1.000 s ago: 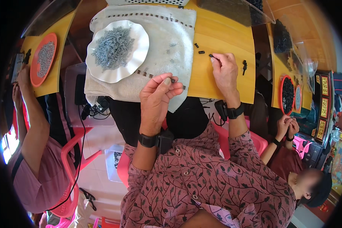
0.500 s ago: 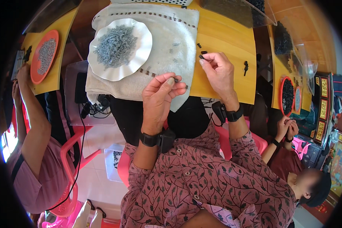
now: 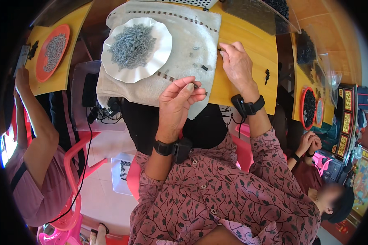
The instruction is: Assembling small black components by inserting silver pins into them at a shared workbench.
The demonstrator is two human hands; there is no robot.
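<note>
Right hand moved forward, pinching black piece

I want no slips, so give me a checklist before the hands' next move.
1. Left hand pinching a small dark piece: ok.
2. Right hand securely gripping something: cannot tell; too small to make out.
3. Scalloped white plate resting on the towel: ok.
4. Gray translucent pieces heaped on the plate: ok.
5. Towel free of loose parts: not ok; a short black cylinder lies there.
6. Black knobbly part apart from both hands: ok.
</note>
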